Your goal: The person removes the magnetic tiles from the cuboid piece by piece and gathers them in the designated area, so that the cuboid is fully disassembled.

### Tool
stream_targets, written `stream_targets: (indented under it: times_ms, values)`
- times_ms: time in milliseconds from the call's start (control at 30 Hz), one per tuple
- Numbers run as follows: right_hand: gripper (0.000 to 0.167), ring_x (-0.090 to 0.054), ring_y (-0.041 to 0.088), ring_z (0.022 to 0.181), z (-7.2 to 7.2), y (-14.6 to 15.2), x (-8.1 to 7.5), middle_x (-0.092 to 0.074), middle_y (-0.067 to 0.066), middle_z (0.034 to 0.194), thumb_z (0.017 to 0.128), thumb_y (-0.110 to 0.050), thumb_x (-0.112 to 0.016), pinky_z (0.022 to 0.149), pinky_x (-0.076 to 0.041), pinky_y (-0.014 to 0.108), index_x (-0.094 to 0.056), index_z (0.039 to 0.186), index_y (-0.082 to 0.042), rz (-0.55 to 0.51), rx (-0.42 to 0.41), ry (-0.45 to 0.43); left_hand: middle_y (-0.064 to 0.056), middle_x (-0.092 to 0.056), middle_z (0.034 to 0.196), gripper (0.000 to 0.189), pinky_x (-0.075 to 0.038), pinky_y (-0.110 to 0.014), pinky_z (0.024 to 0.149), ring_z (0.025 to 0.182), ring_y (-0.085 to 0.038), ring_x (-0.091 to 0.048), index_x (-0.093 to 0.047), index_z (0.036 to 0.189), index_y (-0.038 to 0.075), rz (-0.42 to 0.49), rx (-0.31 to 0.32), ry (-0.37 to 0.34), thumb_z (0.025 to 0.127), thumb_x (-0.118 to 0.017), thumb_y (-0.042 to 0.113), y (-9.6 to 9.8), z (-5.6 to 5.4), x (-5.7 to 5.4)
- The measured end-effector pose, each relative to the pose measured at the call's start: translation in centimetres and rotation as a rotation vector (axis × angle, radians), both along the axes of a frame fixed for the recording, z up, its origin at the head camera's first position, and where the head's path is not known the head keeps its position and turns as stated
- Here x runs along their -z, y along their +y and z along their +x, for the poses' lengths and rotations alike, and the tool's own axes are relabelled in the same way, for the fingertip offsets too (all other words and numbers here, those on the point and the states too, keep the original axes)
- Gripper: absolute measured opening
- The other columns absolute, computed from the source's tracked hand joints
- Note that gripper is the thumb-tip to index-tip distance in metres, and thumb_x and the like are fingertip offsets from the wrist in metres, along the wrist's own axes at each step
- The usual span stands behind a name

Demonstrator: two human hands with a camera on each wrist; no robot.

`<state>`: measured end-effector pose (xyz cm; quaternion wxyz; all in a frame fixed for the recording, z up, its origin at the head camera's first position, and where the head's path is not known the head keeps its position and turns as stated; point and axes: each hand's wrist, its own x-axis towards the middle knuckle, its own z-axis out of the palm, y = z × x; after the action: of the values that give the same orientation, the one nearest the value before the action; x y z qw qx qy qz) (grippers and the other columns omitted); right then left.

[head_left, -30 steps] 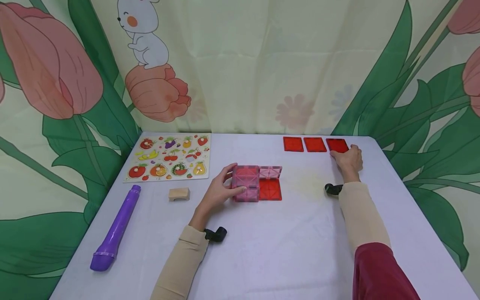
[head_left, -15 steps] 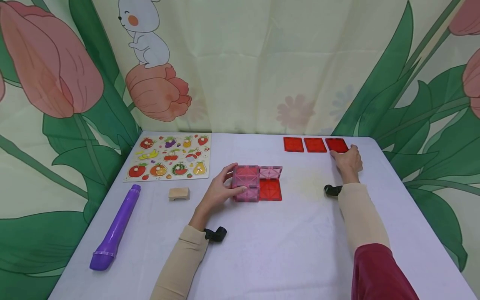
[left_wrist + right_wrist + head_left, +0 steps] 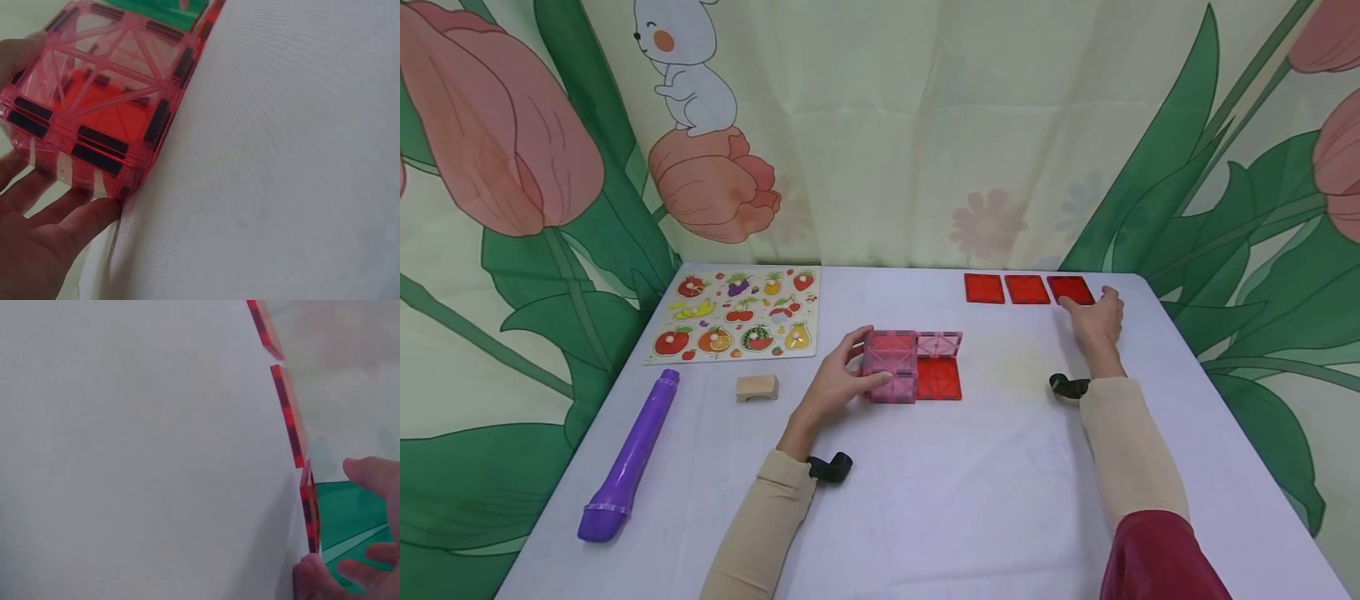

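My left hand (image 3: 838, 379) grips the left side of a pink see-through magnetic-tile box (image 3: 891, 354), thumb in front and fingers behind. In the left wrist view, the box (image 3: 106, 69) shows black magnet strips along its edges. A red magnetic tile (image 3: 938, 379) lies flat at its right, with a pink tile (image 3: 938, 343) standing behind that. At the table's far right, my right hand (image 3: 1097, 323) is at a dark red magnetic tile (image 3: 1070, 289). The right wrist view shows a fingertip (image 3: 312, 575) at this tile's end, while another digit (image 3: 362, 472) stays apart above it.
Two more red tiles (image 3: 984, 288) lie in a row left of the dark red one. A fruit puzzle board (image 3: 752, 342), a small wooden block (image 3: 757, 387) and a purple toy microphone (image 3: 632, 458) lie on the left. A printed curtain (image 3: 880, 150) hangs behind the table.
The dark red tile sits very slightly closer to its neighbour, and my right forearm has shifted a little. My left hand and the pink box hold their place.
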<state>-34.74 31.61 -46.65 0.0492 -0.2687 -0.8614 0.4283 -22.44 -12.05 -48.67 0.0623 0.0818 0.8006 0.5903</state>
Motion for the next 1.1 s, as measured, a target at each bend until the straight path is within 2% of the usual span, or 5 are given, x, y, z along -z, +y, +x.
stream_targets:
  times_ms: [400,600,733,867,1100]
  values:
    - [0.089,-0.021,0.033,0.153,1.6,-1.1,-1.2,-0.018,0.017,0.166,0.095,-0.044,-0.062,0.119,-0.037,0.052,-0.012,0.161,-0.011,-0.031,-0.023,0.047,0.002,-0.043,0.155,0.091,-0.048,-0.048,0.110,0.145,-0.028,-0.042,-0.037,0.154,0.029,0.005,0.004,0.002,0.078,-0.085,0.041,0.0,0.0,0.1]
    - [0.085,-0.025,0.032,0.151,2.7,-2.8,-2.3,-0.025,0.016,0.163,0.095,-0.037,-0.065,0.114,-0.043,0.052,-0.018,0.159,-0.010,-0.021,-0.066,0.106,0.002,-0.044,0.154,0.091,-0.048,-0.047,0.110,0.144,-0.029,-0.042,-0.037,0.154,0.030,0.000,-0.001,0.000,0.078,-0.085,0.040,0.0,0.1,-0.1]
    - [0.084,-0.027,0.031,0.150,3.4,-4.0,-2.6,-0.029,0.014,0.162,0.094,-0.038,-0.066,0.113,-0.045,0.051,-0.020,0.159,-0.010,-0.022,-0.094,0.132,0.002,-0.044,0.154,0.090,-0.049,-0.047,0.109,0.145,-0.029,-0.042,-0.037,0.154,0.031,-0.005,-0.005,-0.002,0.078,-0.085,0.041,-0.1,0.1,0.0]
    - [0.084,-0.037,0.031,0.143,4.0,-5.2,-2.9,-0.034,0.014,0.160,0.094,-0.043,-0.066,0.112,-0.047,0.050,-0.023,0.158,-0.012,-0.033,-0.122,0.154,0.003,-0.044,0.154,0.090,-0.049,-0.047,0.109,0.145,-0.027,-0.042,-0.037,0.153,0.034,-0.008,-0.009,-0.010,0.078,-0.085,0.042,-0.1,0.1,0.1]
    - [0.082,-0.053,0.033,0.127,5.3,-7.2,-3.5,-0.044,0.014,0.154,0.093,-0.051,-0.064,0.107,-0.050,0.048,-0.030,0.157,-0.014,-0.032,-0.189,0.190,0.002,-0.044,0.154,0.090,-0.048,-0.048,0.110,0.145,-0.028,-0.042,-0.037,0.154,0.030,0.001,-0.003,-0.003,0.078,-0.085,0.041,-0.1,0.1,-0.1]
